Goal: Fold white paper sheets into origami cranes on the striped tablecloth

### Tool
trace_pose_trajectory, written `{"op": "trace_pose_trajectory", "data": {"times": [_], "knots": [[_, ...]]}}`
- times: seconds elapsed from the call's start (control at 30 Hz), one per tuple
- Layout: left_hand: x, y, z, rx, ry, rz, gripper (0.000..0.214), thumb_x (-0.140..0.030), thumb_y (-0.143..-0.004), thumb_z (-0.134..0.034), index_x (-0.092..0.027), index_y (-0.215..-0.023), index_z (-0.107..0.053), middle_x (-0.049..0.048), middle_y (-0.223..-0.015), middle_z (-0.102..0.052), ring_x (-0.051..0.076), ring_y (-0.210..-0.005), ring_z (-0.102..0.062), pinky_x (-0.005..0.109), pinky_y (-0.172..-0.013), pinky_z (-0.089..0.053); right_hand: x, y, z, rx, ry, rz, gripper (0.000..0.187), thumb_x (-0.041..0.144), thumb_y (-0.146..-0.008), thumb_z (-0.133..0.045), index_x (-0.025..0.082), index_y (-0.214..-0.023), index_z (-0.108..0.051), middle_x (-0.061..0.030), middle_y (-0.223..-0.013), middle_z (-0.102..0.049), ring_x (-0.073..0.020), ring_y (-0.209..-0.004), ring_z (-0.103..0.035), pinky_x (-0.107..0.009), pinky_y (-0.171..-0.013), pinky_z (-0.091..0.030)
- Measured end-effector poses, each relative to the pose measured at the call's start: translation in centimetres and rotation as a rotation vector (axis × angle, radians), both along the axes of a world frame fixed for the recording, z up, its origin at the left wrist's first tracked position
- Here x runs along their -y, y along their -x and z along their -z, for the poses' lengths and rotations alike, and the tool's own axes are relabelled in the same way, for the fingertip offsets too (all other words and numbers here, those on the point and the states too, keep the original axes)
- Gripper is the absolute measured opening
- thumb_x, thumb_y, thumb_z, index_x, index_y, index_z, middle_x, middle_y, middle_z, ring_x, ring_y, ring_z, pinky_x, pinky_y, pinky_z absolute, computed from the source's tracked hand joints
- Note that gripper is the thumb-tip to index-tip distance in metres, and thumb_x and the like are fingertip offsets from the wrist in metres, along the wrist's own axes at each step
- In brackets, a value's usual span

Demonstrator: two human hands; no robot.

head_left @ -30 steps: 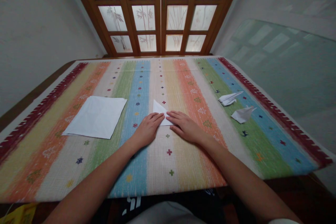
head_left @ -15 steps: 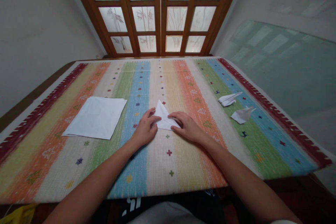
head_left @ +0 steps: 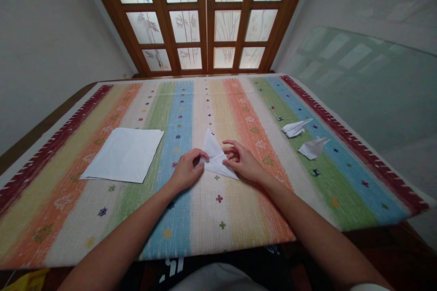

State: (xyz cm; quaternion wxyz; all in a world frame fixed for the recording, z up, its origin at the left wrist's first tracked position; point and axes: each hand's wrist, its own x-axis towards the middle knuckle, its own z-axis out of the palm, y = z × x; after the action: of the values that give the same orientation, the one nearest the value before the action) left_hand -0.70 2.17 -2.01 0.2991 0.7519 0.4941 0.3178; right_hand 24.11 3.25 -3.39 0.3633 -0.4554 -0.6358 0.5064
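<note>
A folded white paper triangle lies on the striped woven cloth, its tip pointing away from me. My left hand is at its left side, with the fingertips gripping that edge. My right hand is at its right side, fingers curled and apart, with the thumb near the paper. A stack of square white paper lies to the left of my left hand. Two folded paper planes rest to the right, beyond my right hand.
The cloth covers a table, and its far edge meets a wooden door with frosted glass panes. A plain wall stands at the left. A large glass sheet stands at the right.
The paper has opened wider, and its near corner now reaches further right and toward me. My right hand's fingers have lifted and curled, and my left hand has closed onto the paper's edge.
</note>
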Motion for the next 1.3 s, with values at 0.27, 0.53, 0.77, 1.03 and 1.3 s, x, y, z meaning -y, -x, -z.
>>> {"op": "trace_pose_trajectory", "data": {"times": [0.27,0.53,0.77,1.03,1.3], "knots": [[0.2,0.0,-0.1,0.158,-0.064,0.065,0.018,-0.012,-0.087,-0.059,-0.02,-0.1,-0.07,0.0061,-0.11,-0.068,0.018,-0.094,-0.067,0.03,-0.082,-0.057,-0.1,0.2,-0.6,-0.032,-0.007,-0.068,0.041,0.027,-0.085,-0.071,0.019,-0.126,-0.069,-0.01,-0.114,-0.077,-0.0193,-0.092,-0.07,-0.035,-0.082,-0.056],[0.9,0.0,-0.4,0.071,-0.132,0.142,0.024,-0.015,-0.092,-0.064,-0.021,-0.112,-0.075,0.0115,-0.128,-0.065,0.023,-0.109,-0.069,0.037,-0.088,-0.061,0.3,0.2,-0.9,-0.196,0.202,-0.073,0.038,0.035,-0.083,-0.074,0.02,-0.117,-0.068,-0.0058,-0.098,-0.078,-0.0201,-0.082,-0.072,-0.032,-0.073,-0.054],[0.7,-0.1,-0.1,0.009,-0.197,0.191,0.035,-0.03,-0.085,-0.086,-0.022,-0.116,-0.072,0.0103,-0.122,-0.069,0.027,-0.113,-0.067,0.045,-0.1,-0.056,0.3,0.6,-1.0,-0.272,0.194,0.018,0.029,0.045,-0.084,-0.075,0.02,-0.099,-0.07,-0.0027,-0.092,-0.071,-0.0182,-0.08,-0.067,-0.03,-0.071,-0.051],[1.0,-0.3,-0.3,0.088,-0.071,0.14,0.031,-0.018,-0.086,-0.077,-0.021,-0.115,-0.07,0.0142,-0.145,-0.056,0.02,-0.098,-0.068,0.038,-0.083,-0.062,0.8,1.2,-1.6,-0.402,0.327,0.005,0.041,0.053,-0.079,-0.084,0.021,-0.1,-0.07,-0.0002,-0.085,-0.066,-0.0144,-0.071,-0.062,-0.026,-0.062,-0.05],[2.6,-1.5,-1.2,0.273,0.023,0.132,0.021,-0.026,-0.094,-0.068,-0.02,-0.114,-0.067,0.0164,-0.166,-0.035,0.032,-0.134,-0.06,0.043,-0.091,-0.068,1.7,2.1,-2.4,-0.409,0.273,-0.018,0.043,0.055,-0.076,-0.09,0.021,-0.083,-0.065,0.0023,-0.077,-0.063,-0.0136,-0.068,-0.061,-0.028,-0.064,-0.055]]}}
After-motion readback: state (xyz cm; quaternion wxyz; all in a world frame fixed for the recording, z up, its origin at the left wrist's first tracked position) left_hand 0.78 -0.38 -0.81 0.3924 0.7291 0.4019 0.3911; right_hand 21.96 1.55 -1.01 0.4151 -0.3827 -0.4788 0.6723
